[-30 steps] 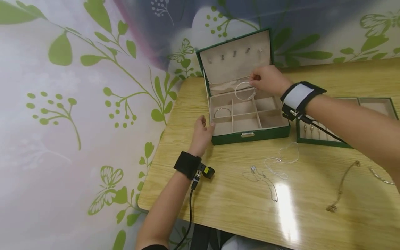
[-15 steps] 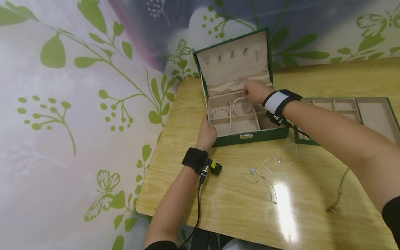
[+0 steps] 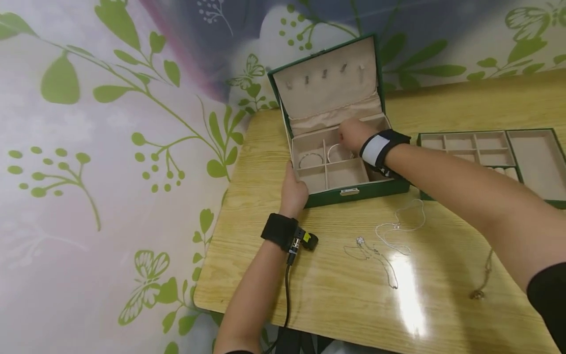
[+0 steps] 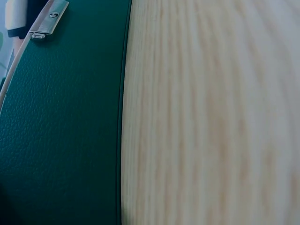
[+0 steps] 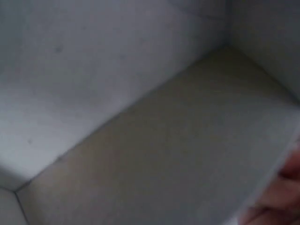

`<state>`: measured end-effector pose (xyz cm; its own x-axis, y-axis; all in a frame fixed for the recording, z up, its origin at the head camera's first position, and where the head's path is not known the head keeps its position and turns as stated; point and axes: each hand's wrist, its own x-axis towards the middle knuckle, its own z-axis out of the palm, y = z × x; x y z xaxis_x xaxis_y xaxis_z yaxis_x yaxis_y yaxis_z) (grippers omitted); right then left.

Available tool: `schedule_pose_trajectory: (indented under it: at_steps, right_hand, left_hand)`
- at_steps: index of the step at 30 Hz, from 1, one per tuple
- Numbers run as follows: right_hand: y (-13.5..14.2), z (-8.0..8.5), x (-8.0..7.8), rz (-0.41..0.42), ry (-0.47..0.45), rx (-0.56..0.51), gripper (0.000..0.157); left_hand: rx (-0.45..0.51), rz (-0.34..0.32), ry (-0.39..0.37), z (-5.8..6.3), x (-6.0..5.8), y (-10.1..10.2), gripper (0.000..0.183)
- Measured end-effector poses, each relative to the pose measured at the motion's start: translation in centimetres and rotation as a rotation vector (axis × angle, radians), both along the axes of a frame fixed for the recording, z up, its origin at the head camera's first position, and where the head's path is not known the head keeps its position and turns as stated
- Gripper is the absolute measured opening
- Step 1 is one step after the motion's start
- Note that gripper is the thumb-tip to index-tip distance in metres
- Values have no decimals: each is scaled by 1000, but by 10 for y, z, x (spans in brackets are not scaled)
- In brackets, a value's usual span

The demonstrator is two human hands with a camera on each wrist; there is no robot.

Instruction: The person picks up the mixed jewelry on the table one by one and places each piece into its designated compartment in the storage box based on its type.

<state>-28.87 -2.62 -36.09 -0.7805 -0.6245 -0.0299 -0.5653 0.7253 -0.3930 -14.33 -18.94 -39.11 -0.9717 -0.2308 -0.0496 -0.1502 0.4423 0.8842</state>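
Observation:
An open green jewelry box (image 3: 331,197) with a beige lining stands on the table. My left hand (image 3: 294,191) holds its front left corner, fingers along the left side and thumb at the front. In the back middle compartment, my right hand (image 3: 353,134) holds a silver bangle (image 3: 330,149) tilted up; the fingertips are hidden. Another bangle (image 3: 310,154) lies in the back left compartment. The left wrist view shows the box's green front and its clasp (image 4: 50,18), but not the hand. In the right wrist view, fingers (image 5: 279,192) show past a divider.
A green-edged tray (image 3: 537,162) with compartments lies right of the box, partly behind the right forearm. Two silver necklaces (image 3: 395,226) (image 3: 381,255) and a gold-coloured chain (image 3: 478,294) lie in front. A patterned wall (image 3: 177,98) borders the table at left and back.
My right hand has lowered the bangle from above the box into the back middle compartment. My left hand has moved from loosely touching the corner to holding it, fingers along the side.

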Motion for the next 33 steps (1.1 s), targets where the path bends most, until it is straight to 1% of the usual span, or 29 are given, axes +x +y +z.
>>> schedule_pose_trajectory:
  at_steps: [4,7,12,14,20,24,26,30,33]
  right_hand:
    - [-5,-8,0,-69,34,41,29]
    - [-5,-12,3,-85,93,86,20]
    - [-6,-14,5,-20,202,169,18]
    - [-6,-13,6,-6,212,183,17]
    - [-6,-12,6,-4,192,184,19]
    - [-4,-9,7,-13,146,147,20]
    - [-3,-5,7,-20,111,108,21]
    - [1,15,10,-46,58,20,22]
    - [7,37,16,-50,28,-32,21]
  left_hand:
    - [5,-14,12,1,0,-2,68]
    - [-3,-16,16,0,-1,0,68]
    - [-22,-7,22,-3,-2,-1,68]
    - [-18,-7,26,-4,-2,-2,68]
    - [3,-10,30,-4,-1,-1,68]
    - [-13,-7,18,-6,1,-1,68]
    - [-18,-10,18,-6,2,-1,68]
    - [-11,-24,25,-4,0,-3,70]
    - [42,-40,28,1,-3,-5,70]
